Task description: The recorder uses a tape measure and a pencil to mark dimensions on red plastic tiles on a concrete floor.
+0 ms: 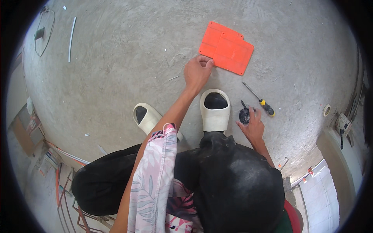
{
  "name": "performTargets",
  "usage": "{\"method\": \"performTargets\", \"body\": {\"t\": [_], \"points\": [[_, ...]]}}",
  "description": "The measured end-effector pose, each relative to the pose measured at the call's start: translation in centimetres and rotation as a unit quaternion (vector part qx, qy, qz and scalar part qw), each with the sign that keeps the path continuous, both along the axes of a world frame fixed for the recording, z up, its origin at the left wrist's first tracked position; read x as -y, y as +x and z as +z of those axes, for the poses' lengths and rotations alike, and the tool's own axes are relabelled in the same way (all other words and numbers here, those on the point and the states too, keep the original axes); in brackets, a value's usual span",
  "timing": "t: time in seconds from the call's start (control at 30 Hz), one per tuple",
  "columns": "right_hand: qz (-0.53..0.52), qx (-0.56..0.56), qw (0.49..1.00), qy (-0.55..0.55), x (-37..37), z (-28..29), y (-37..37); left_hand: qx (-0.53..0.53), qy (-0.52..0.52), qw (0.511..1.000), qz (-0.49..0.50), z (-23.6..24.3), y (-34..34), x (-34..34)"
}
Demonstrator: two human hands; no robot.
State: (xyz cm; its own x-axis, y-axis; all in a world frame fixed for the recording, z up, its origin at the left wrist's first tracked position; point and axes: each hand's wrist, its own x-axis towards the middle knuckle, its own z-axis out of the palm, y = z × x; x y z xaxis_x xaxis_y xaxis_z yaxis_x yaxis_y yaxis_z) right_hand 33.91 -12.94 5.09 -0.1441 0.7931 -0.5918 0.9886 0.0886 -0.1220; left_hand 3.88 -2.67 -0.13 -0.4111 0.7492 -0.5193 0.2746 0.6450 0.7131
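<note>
Two flat orange plates (234, 52) with small corner holes overlap on the concrete floor ahead of me. My left hand (198, 72) reaches out to their near edge, with thumb and fingers pinched on a corner of the front plate. Beside my right shoe, my right hand (253, 125) has its fingers curled round the top and side of a small black round bundle (244, 115). A short dark tail sticks up from the bundle; what it is made of is too small to tell. Just beyond that hand lies a screwdriver (267, 108) with a yellow-and-black handle.
My feet in cream slippers (215, 120) stand close to both hands. A roll of tape (326, 110) sits at the far right, near a pale curved panel (338, 159). At left lie a thin white strip (72, 39) and a looped cable (40, 34). Metal framing (83, 219) stands lower left.
</note>
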Motion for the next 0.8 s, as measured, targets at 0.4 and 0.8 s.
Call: {"method": "performTargets", "body": {"t": [0.4, 0.8], "points": [[0.109, -0.285, 0.951, 0.051, -12.3, 5.0, -6.5, 0.467, -0.03, 0.879, -0.093, 4.5, 4.7, 0.9], [0.105, -0.312, 0.944, 0.005, -18.9, 2.5, -10.2, 0.416, -0.011, 0.908, 0.044, 2.4, 0.9, -0.6]]}}
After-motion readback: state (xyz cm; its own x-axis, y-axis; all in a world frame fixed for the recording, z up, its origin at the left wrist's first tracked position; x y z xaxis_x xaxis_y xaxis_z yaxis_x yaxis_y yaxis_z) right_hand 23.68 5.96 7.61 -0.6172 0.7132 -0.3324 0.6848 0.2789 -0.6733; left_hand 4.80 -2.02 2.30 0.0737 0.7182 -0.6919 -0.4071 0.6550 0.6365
